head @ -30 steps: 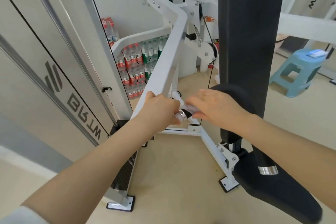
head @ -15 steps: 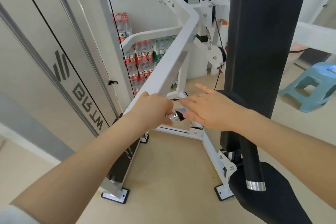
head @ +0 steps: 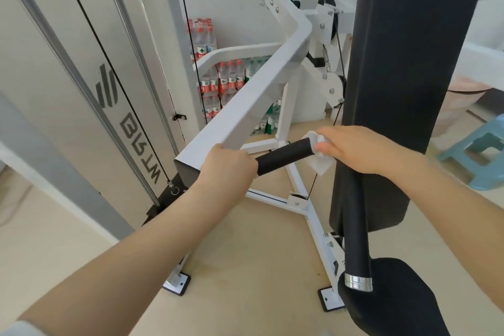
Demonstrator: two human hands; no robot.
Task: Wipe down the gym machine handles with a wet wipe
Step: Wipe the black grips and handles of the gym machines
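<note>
A black foam handle (head: 283, 156) sticks out to the right from the end of the white machine arm (head: 245, 106). My left hand (head: 226, 169) grips the end of that arm where the handle begins. My right hand (head: 351, 148) holds a white wet wipe (head: 321, 163) wrapped over the handle's far tip, fingers curled round it. A second black handle (head: 356, 226) with a chrome end cap hangs down at the lower right, beside the black back pad (head: 395, 76).
A black seat (head: 392, 297) sits at the bottom right. White base legs (head: 308, 213) with black feet spread over the beige floor. A grey weight-stack cover (head: 68, 76) stands left. Packs of water bottles (head: 223, 79) are stacked behind. A blue stool (head: 477, 150) stands far right.
My right hand slid outward along the handle with the wipe, from beside my left hand to the far tip, baring the black grip. The view moved closer.
</note>
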